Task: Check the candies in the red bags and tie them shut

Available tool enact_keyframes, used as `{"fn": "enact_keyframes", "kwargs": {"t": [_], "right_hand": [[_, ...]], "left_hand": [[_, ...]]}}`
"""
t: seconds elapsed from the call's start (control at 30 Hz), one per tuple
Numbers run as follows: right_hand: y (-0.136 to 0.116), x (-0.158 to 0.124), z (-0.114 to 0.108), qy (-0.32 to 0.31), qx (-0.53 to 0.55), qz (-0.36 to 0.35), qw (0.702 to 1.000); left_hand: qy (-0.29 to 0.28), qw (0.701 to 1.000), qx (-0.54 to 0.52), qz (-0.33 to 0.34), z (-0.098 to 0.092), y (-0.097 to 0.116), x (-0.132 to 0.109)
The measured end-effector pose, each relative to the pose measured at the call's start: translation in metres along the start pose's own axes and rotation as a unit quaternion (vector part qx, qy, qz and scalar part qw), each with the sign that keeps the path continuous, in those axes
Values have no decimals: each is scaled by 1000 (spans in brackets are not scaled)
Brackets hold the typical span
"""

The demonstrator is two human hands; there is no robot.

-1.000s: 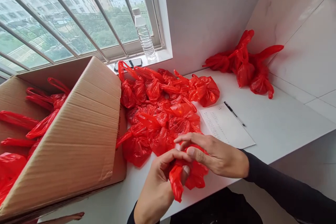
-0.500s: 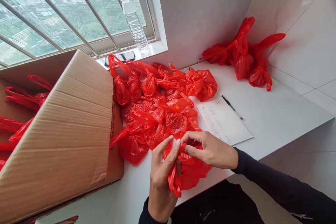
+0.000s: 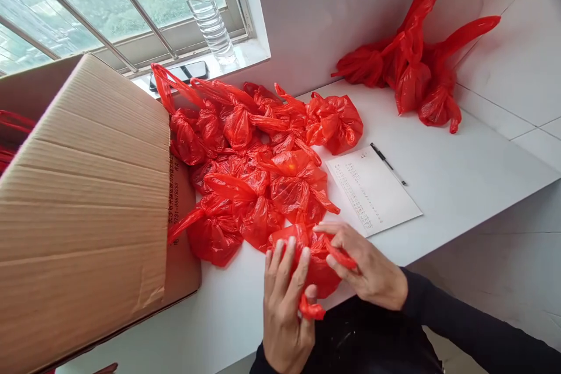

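Note:
A red plastic bag (image 3: 322, 277) lies at the table's front edge, between my two hands. My left hand (image 3: 287, 304) is on its left side, fingers stretched upward, with one twisted end of the bag caught at the thumb. On the other side, my right hand (image 3: 370, 266) grips another twisted strip of the same bag between thumb and fingers. What the bag contains is hidden. Just beyond it sits a pile of knotted red plastic bags (image 3: 252, 207), close together and partly overlapping.
A cardboard box (image 3: 100, 198) with red bags inside stands at the left. Right of the pile lie a written sheet of paper (image 3: 377, 193) and a black pen (image 3: 388, 162). More red bags (image 3: 412, 87) rest in the far corner. The windowsill holds a water bottle (image 3: 208, 17) and a phone (image 3: 186, 73).
My hands have moved apart from their pinch together at the bag's top, each drawing a strip of it outward. My left fingers have straightened. The view has shifted slightly.

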State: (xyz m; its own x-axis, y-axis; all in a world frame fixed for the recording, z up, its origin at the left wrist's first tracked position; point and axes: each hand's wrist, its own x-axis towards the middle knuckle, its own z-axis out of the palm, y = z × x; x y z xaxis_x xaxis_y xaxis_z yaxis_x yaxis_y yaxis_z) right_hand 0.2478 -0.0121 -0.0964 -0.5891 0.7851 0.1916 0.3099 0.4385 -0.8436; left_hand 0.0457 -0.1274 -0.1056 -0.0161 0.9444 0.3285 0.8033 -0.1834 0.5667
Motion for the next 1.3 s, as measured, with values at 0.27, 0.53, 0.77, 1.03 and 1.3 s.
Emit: {"fn": "enact_keyframes", "kwargs": {"t": [0.27, 0.53, 0.77, 1.03, 1.3], "right_hand": [[26, -11, 42, -23, -186, -93, 978], [30, -17, 50, -30, -259, -85, 962], [37, -23, 58, -31, -300, -108, 947], [31, -36, 56, 14, -233, -90, 968], [15, -53, 46, 66, -184, -15, 981]], "left_hand": [[-54, 985, 140, 90, 47, -20, 2], [-41, 991, 124, 39, 49, -10, 7], [-5, 988, 146, 43, 53, -12, -1], [-35, 990, 98, 100, 30, -23, -5], [172, 934, -7, -313, -4, -13, -34]]}}
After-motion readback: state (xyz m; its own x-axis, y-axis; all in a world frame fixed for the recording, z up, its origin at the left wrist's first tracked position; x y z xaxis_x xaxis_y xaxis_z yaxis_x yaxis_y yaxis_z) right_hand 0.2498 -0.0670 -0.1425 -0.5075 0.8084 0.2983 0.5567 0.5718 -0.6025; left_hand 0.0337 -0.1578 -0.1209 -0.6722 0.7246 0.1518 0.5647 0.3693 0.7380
